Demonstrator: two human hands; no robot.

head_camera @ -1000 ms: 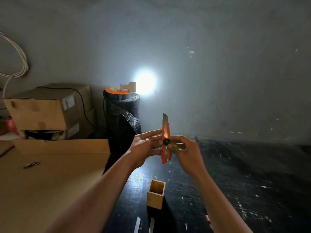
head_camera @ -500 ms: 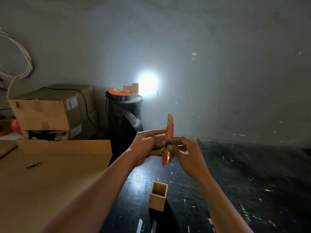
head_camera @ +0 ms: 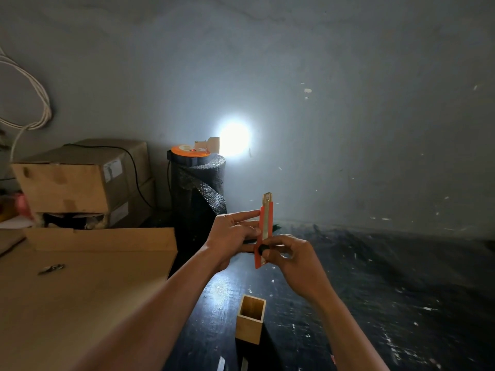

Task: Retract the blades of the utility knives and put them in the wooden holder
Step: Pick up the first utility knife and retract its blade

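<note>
I hold the orange knife [head_camera: 265, 231] upright between both hands, above the dark desk [head_camera: 375, 277]. My left hand [head_camera: 232, 236] steadies its upper body with fingers stretched along the side. My right hand [head_camera: 293, 259] pinches the lower part, thumb on the black slider knob [head_camera: 262, 248]. A short piece of blade [head_camera: 266, 198] pokes out the top. The wooden holder [head_camera: 250, 324] stands open on the desk, below my right grip.

Two stacked cardboard boxes [head_camera: 80, 183] sit at nine o'clock, a black bubble-wrap roll [head_camera: 199, 191] beside them, a lamp [head_camera: 233, 139] glaring at twelve, white cable [head_camera: 32, 103] looped on the wall.
</note>
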